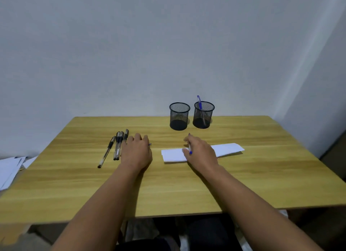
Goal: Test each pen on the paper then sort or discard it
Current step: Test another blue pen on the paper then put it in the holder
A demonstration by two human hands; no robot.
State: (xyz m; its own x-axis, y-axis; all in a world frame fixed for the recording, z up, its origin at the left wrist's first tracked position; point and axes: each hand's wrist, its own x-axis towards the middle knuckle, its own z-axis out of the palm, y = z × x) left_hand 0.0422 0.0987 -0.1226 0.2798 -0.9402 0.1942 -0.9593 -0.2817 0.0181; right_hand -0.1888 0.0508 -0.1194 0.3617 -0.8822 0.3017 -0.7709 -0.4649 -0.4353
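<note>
Several black-capped pens lie side by side on the left of the wooden table. My left hand rests palm down just right of them, fingers reaching their upper ends; a small blue bit pokes out from under its right edge. My right hand holds a blue pen over the left part of a folded white paper. Two black mesh cups stand at the back: the left cup looks empty, the right cup holds one blue pen.
A grey wall runs behind the table and along the right side. Loose white sheets lie off the table's left edge. My dark-clothed legs show under the near edge.
</note>
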